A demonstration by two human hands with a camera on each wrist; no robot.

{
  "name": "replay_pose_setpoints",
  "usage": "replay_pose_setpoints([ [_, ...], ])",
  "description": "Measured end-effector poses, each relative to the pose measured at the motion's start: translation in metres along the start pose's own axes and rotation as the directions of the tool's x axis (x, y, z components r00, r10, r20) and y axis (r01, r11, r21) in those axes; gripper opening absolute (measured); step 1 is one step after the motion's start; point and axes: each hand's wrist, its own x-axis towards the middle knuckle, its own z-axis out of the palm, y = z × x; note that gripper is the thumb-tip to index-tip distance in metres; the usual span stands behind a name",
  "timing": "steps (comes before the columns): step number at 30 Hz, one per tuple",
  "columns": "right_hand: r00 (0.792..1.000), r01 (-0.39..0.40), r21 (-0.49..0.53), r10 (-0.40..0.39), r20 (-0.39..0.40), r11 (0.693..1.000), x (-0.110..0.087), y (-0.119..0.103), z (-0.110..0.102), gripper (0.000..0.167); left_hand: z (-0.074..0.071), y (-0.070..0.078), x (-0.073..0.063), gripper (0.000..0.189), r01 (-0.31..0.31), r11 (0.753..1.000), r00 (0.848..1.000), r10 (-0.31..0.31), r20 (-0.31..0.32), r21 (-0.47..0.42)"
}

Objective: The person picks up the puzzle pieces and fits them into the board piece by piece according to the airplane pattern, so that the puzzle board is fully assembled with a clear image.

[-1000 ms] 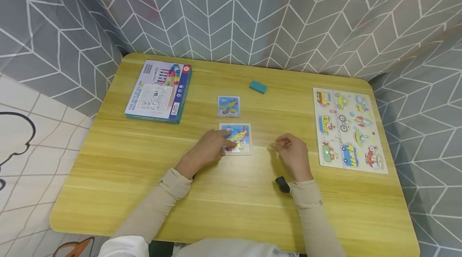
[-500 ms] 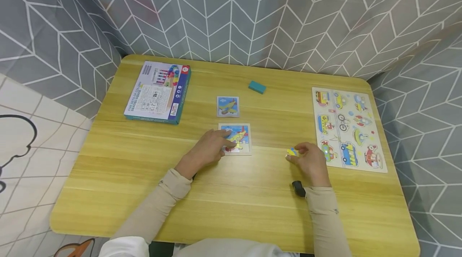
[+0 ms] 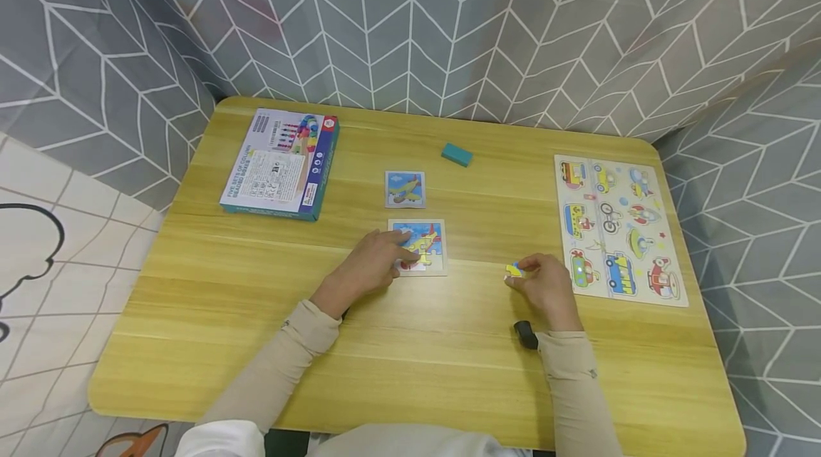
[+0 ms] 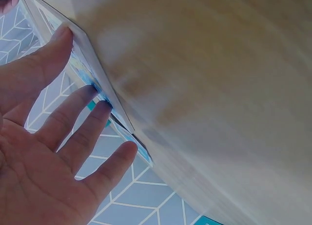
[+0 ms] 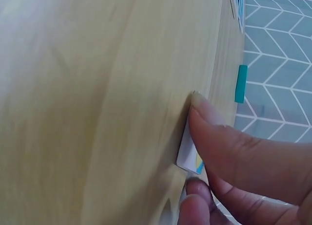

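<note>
My left hand (image 3: 368, 262) rests on the airplane jigsaw puzzle (image 3: 436, 247), which lies in a pale frame near the middle of the table. In the left wrist view its fingers are extended, and several touch the puzzle's face and rim. Part of the puzzle is hidden under that hand. To the right, my right hand (image 3: 547, 288) pinches a small yellow and blue puzzle piece (image 3: 514, 271) between thumb and fingers. The right wrist view shows the thin piece (image 5: 186, 154) from its pale edge, close to the tabletop. Just behind the puzzle lies a matching airplane picture card (image 3: 405, 190).
A flat box (image 3: 280, 163) lies at the back left of the wooden table (image 3: 212, 314). Toward the back stands a small teal block (image 3: 457, 154). A vehicle picture board (image 3: 620, 229) lies along the right side. Patterned curtains (image 3: 410, 29) hang behind the table.
My right hand has moved to the right, away from the puzzle, and the yellow and blue piece has come into sight in its fingers. The left hand stays on the puzzle.
</note>
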Motion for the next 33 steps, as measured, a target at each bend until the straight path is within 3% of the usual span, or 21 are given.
replay_pose_setpoints([
  [9, 0.998, 0.029, 0.100, -0.024, -0.052, 0.995, 0.000, -0.001, 0.010, 0.036, 0.000, -0.001, 0.000, 0.042, -0.020, 1.000, 1.000, 0.020, -0.015, -0.002],
  [17, 0.991, 0.113, 0.132, -0.101, -0.092, 0.985, -0.001, -0.009, 0.022, 0.016, 0.000, -0.002, 0.002, 0.042, -0.048, 0.999, 0.998, 0.048, -0.035, -0.008],
  [29, 0.975, 0.219, 0.224, -0.221, -0.017, 0.950, 0.002, -0.040, 0.049, 0.017, -0.001, -0.001, -0.002, 0.041, -0.012, 1.000, 1.000, 0.012, -0.016, -0.006],
  [33, 0.974, 0.220, 0.242, -0.227, 0.004, 0.945, 0.006, -0.050, 0.060, 0.017, -0.002, 0.000, -0.002, 0.041, 0.008, 1.000, 1.000, -0.008, 0.001, -0.028],
])
